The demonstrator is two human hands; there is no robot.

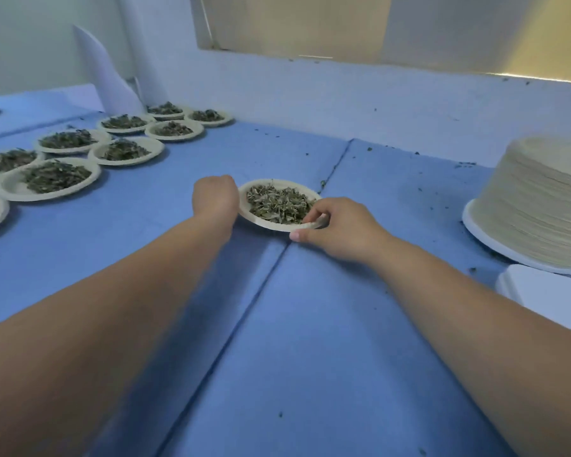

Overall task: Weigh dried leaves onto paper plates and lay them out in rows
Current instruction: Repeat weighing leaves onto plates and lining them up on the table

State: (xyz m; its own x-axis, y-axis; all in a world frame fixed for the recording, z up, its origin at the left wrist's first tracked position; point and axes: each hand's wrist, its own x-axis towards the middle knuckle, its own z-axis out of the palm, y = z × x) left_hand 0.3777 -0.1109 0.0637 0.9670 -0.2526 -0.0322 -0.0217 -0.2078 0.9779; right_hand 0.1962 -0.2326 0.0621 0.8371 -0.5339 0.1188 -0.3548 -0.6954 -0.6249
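Note:
A paper plate point(249, 211) heaped with dried leaves point(279, 204) sits at the middle of the blue surface. My left hand point(216, 196) grips its left rim, fingers hidden under the edge. My right hand point(337, 227) pinches the near right rim, thumb below and fingers curled over the edge. Several filled paper plates point(14, 189) lie in two rows at the left, running back toward the wall.
A tall stack of empty paper plates point(541, 209) stands on a white tray at the right, with a white container point(548, 290) just in front of it. A white wall point(343, 94) borders the back. A seam point(277, 268) splits the blue mats; leaf crumbs lie scattered.

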